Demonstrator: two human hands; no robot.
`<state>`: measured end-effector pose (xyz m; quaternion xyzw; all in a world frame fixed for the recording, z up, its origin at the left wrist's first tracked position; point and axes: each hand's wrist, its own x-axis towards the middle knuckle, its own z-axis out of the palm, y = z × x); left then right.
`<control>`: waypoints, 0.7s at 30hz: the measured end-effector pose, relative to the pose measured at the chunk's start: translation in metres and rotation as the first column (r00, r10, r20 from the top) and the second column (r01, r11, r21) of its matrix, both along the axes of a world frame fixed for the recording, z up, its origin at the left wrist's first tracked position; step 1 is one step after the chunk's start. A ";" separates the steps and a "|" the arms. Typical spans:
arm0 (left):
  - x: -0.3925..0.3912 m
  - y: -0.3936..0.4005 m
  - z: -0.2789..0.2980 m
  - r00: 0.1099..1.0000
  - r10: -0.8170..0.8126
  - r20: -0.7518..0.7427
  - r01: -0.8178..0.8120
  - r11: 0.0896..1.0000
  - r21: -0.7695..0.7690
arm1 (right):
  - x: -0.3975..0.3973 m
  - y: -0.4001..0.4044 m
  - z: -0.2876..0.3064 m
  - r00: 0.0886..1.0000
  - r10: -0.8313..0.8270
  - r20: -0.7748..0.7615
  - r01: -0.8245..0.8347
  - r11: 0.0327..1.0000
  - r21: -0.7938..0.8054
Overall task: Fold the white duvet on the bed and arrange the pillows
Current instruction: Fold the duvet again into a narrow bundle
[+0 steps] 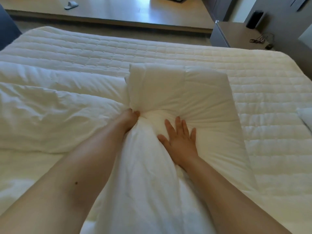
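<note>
The white duvet (194, 98) lies bunched and partly folded across the middle of the bed, over a quilted mattress pad (118, 48). My left hand (130, 120) is closed on a gathered fold of the duvet near its centre. Just to the right, my right hand (180, 141) presses flat on the duvet with fingers spread. More crumpled duvet spreads out at the left (50, 112). A white pillow corner (305, 117) shows at the right edge of the frame.
A grey nightstand (236, 34) with a dark speaker (255, 19) and black cables (260, 39) stands beyond the bed's far right corner. A wooden floor lies behind the bed, with a white slipper (71, 5) on it. A dark blue edge (6, 24) sits far left.
</note>
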<state>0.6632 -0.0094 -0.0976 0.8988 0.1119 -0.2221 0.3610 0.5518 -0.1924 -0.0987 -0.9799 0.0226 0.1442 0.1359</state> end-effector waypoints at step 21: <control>0.057 -0.038 0.010 0.963 0.024 0.270 -0.063 0.989 0.137 | -0.111 0.087 -0.031 0.941 0.338 -0.010 -0.333 0.932 0.146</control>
